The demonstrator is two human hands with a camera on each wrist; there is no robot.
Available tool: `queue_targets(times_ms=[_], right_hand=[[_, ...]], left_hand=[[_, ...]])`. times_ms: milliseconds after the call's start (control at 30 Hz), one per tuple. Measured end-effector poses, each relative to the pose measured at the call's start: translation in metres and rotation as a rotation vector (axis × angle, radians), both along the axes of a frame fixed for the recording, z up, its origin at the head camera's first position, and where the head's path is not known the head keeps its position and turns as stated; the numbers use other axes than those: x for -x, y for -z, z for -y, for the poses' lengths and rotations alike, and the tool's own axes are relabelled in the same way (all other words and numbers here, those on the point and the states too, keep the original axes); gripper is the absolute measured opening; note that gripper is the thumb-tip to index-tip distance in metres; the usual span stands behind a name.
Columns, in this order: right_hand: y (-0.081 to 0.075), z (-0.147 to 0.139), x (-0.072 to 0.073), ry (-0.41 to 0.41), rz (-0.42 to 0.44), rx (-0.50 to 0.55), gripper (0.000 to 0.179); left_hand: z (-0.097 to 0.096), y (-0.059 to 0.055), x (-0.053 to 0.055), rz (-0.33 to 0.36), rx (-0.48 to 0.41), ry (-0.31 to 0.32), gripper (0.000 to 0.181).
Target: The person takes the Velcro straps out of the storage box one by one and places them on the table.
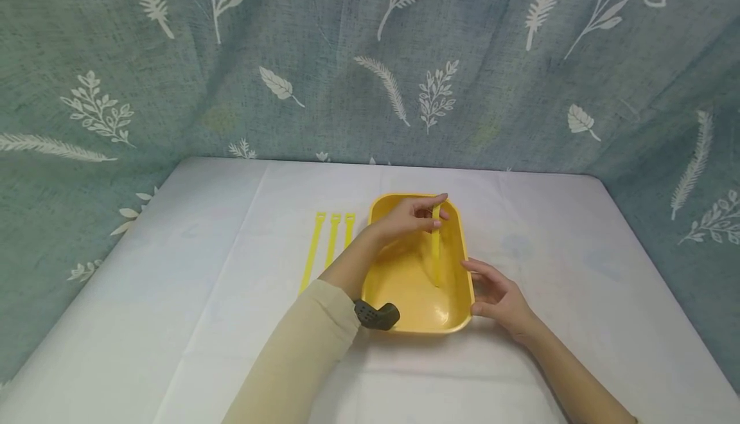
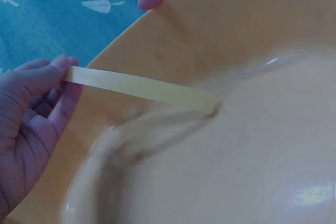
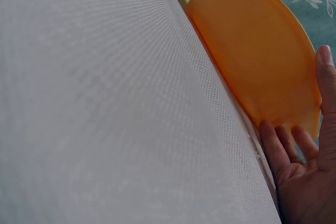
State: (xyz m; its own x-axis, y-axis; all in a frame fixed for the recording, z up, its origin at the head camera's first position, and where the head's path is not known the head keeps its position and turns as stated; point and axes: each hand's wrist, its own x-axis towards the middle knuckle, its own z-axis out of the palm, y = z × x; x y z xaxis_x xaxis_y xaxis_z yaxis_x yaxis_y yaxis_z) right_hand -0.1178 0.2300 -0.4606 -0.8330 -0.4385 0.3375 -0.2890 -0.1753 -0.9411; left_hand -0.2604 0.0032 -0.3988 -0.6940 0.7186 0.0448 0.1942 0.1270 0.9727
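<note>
A thin yellow strap [image 2: 142, 87] is pinched between the thumb and fingers of my left hand [image 1: 410, 217]. It hangs down inside a deep yellow plastic tray [image 1: 405, 282], its lower end at the tray's floor in the left wrist view. My right hand [image 1: 500, 299] touches the tray's right side from outside. In the right wrist view its fingers [image 3: 275, 142] lie against the orange-looking outer wall, with the thumb by the rim. Three similar yellow straps [image 1: 313, 254] with square looped heads lie side by side left of the tray, partly behind my left forearm.
A white cloth [image 1: 220, 360] covers the table. Behind and at the sides hangs a blue-green curtain [image 1: 324, 45] with white leaf prints. A dark device [image 1: 377, 316] on my left wrist overhangs the tray's near left corner.
</note>
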Motion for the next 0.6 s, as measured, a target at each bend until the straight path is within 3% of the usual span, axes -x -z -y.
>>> queue_targets(times_ms=[167, 367, 600], right_hand=[[-0.0005, 0.0000, -0.0012, 0.007, 0.011, -0.007, 0.062], [-0.0008, 0.0004, -0.0010, 0.016, 0.035, -0.015, 0.062], [-0.0009, -0.0001, -0.0005, 0.027, 0.046, -0.024, 0.063]], left_hand=[[0.0008, -0.0020, -0.0018, 0.055, -0.042, -0.041, 0.055], [0.0024, -0.0039, -0.0024, 0.124, -0.095, -0.044, 0.071], [0.0052, -0.0107, -0.0026, 0.169, -0.093, -0.042, 0.087]])
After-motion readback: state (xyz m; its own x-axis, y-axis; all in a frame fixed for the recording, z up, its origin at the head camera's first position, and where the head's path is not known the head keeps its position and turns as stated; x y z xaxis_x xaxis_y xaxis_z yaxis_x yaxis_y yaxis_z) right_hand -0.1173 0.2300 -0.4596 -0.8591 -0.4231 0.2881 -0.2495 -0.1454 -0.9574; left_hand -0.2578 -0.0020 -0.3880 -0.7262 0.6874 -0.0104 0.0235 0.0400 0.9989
